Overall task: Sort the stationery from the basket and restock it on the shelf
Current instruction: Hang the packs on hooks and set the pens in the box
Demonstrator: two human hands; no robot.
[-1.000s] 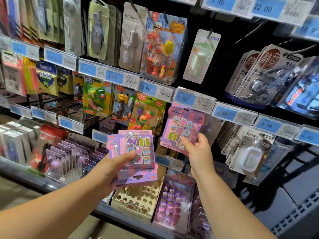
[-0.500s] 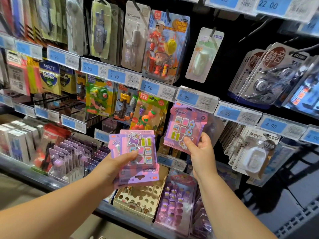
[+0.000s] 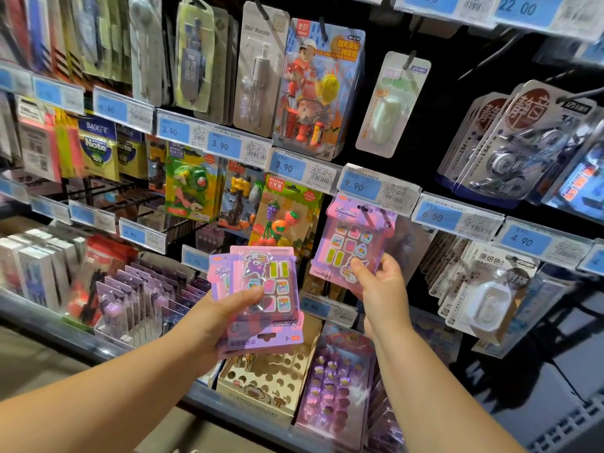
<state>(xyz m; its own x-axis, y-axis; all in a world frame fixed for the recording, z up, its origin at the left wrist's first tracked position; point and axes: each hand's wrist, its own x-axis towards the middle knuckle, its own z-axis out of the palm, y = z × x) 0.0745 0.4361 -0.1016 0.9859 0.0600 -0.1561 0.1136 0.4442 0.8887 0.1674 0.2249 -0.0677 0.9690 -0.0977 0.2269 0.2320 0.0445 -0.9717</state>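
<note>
Low centre, the left hand (image 3: pixel 215 318) grips a fanned stack of eraser packs (image 3: pixel 261 289); the right hand (image 3: pixel 379 289) pinches a single pack (image 3: pixel 353 243) by its lower edge, raised just under the 9.90 price tag (image 3: pixel 359 186). This looks like the hanging step. Next its top slot must go onto a peg I cannot see. At the bottom, a cardboard box (image 3: pixel 268 380) shows mostly open holes.

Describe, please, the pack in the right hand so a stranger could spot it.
Find the blue 9.90 price tag. Directly below, the right hand holds a pink-and-purple pack. Unlike the fruit eraser pack beside it, it shows small pastel tiles; unlike the stack in the left hand, it is single.
</note>
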